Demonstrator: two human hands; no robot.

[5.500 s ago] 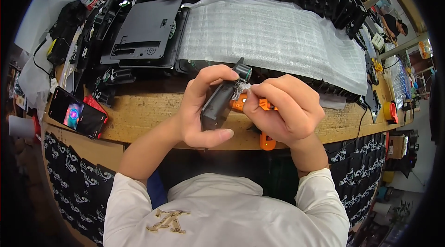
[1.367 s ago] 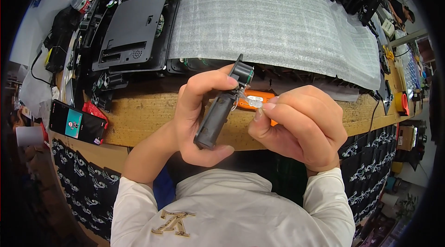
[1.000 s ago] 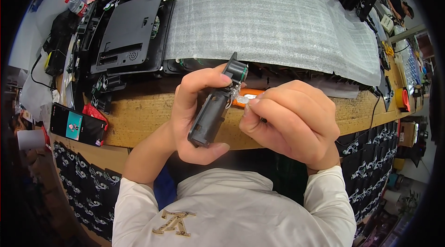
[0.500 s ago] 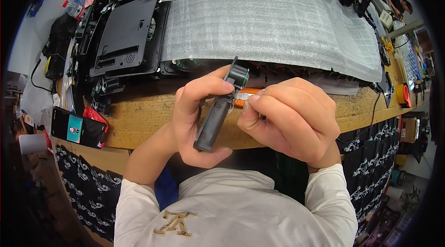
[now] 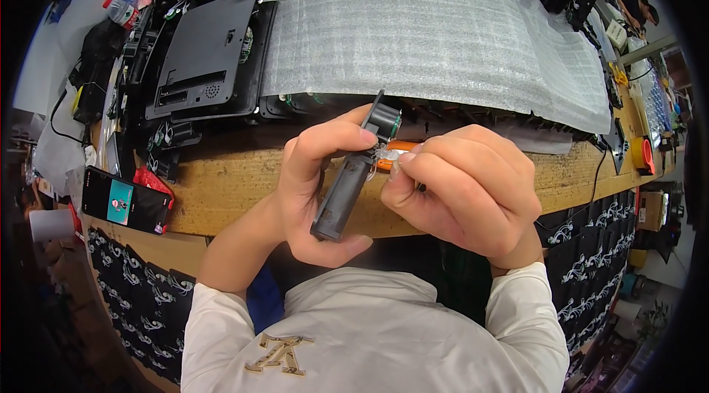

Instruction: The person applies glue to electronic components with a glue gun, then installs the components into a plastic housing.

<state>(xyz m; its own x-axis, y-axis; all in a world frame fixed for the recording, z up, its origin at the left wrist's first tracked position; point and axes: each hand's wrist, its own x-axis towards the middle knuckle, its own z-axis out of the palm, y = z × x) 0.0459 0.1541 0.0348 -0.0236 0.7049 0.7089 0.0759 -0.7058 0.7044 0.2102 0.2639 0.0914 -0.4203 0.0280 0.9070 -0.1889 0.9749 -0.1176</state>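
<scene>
My left hand (image 5: 317, 171) grips a black plastic housing (image 5: 342, 197), long and tilted, with its upper end leaning right. That upper end carries a short black cylinder (image 5: 384, 119) with a green circuit board at its rim. Thin wires show on the housing's right side. Beside them my right hand (image 5: 469, 186) is closed in a pinch, thumb against the forefinger. What it pinches is hidden by the fingers. An orange object (image 5: 399, 146) with a whitish part shows between the hands; I cannot tell whether my right hand touches it.
A white foam sheet (image 5: 436, 39) covers things at the back of the wooden bench (image 5: 221, 194). Left of it lies a black panel (image 5: 203, 53). A phone (image 5: 125, 201) rests on a red object at the left edge. An orange-yellow tape roll (image 5: 641, 154) stands at right.
The view has shifted slightly. Both hands keep the same hold, and the black housing stays at nearly the same tilt.
</scene>
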